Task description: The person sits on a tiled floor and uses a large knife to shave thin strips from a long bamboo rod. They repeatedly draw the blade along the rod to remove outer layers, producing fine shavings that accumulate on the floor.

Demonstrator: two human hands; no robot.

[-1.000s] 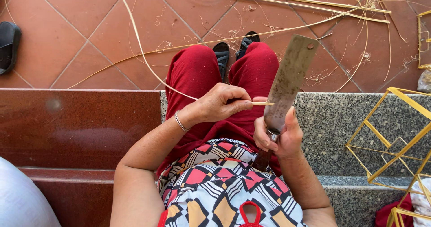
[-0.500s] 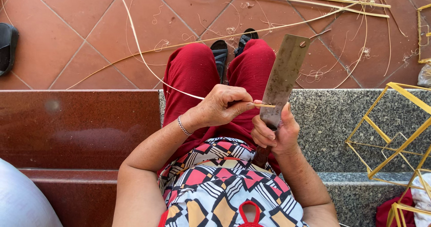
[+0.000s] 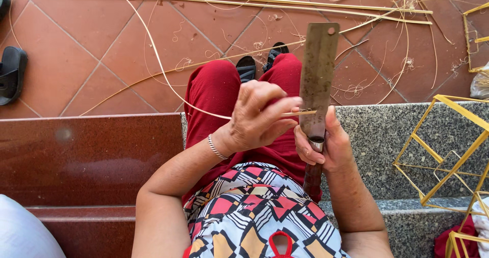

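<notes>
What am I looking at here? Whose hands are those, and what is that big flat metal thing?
The camera sits on a person's head and looks down, so you see that person's own lap, red trousers and two hands. The person sits on a stone step above a floor of reddish tiles.

The right hand grips the handle of a big flat knife, blade pointing up. The left hand pinches a thin pale bamboo strip and holds it against the blade. The strip curls away across the floor.

More long strips and curly shavings lie on the tiles. On the right stands a frame made of yellow sticks. At the left edge lie dark sandals.
</notes>
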